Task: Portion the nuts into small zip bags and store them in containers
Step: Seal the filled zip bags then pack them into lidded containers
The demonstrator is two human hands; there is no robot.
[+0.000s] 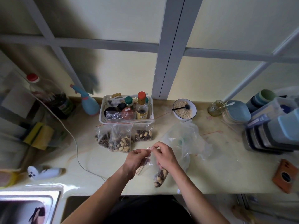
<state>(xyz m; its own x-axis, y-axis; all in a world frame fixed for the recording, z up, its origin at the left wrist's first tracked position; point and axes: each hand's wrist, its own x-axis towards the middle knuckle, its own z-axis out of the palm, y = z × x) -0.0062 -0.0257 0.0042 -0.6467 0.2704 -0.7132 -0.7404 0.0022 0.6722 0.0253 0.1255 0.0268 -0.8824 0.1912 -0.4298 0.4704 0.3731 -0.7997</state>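
Clear zip bag (159,173) (pinched), hanging seemingly upright, nuts lowest

Your pale countertop (100,160) carries three filled zip bags (120,139) before a white basket (103,117), an oat bowl (185,109), a jar (216,108), stacked containers (275,126) and a spray bottle (89,102).

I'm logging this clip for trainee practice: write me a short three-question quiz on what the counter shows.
1. True or false: both hands pinch the top edge of the small clear zip bag of nuts.
2. How many filled clear zip bags lean against the white plastic basket? A) one B) three C) five
3. What lies in the white bowl of oats?

Key: 1. True: left hand and right hand meet at its seal. 2. B. 3. A black spoon.
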